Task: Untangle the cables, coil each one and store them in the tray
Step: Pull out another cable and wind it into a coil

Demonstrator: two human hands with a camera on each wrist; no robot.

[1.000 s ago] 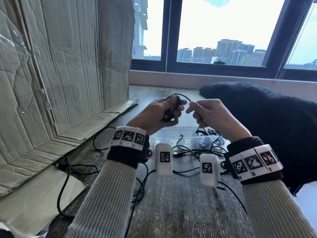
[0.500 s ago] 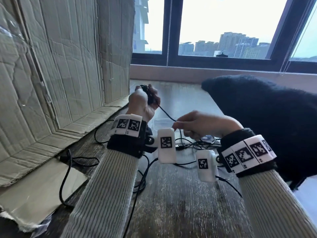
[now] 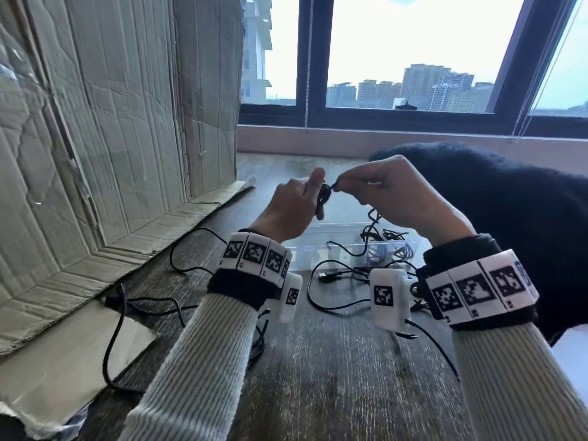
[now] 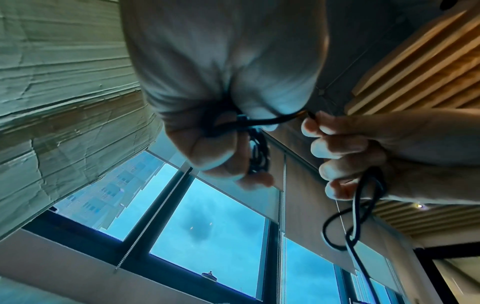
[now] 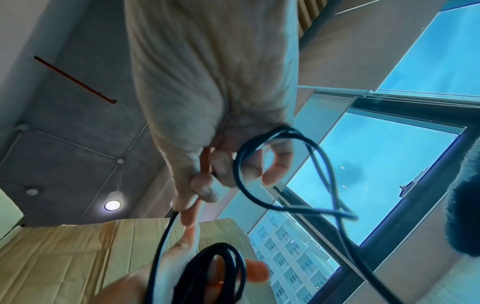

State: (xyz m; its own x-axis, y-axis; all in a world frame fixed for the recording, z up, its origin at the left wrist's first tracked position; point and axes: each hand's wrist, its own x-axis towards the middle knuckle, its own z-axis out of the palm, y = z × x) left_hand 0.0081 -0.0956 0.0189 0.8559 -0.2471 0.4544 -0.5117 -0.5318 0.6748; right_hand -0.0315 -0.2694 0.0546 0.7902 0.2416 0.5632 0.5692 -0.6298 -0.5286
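Both hands are raised above the table, close together. My left hand [image 3: 299, 202] grips a small coil of black cable [image 3: 324, 198], whose loops show between its fingers [image 4: 257, 156] in the left wrist view. My right hand [image 3: 381, 192] pinches the free run of the same black cable [image 5: 166, 236] at thumb and forefinger, right beside the coil. More of the cable hangs in a loose loop [image 5: 285, 170] under the right hand and drops toward the clear plastic tray [image 3: 305, 253], which holds coiled dark cables [image 3: 388, 243]. A tangle of black cables [image 3: 337, 278] lies in front of the tray.
Creased cardboard [image 3: 95, 138] stands along the left, with a flap flat on the wooden table [image 3: 318, 377]. A black cable [image 3: 117, 329] trails over it. A dark fuzzy garment [image 3: 509, 218] fills the right side. A window sill [image 3: 381, 141] runs behind.
The hands drew apart half a second ago, stretching the cable. Now they have come together again and risen, with the right hand's pinch right beside the coil in the left hand.
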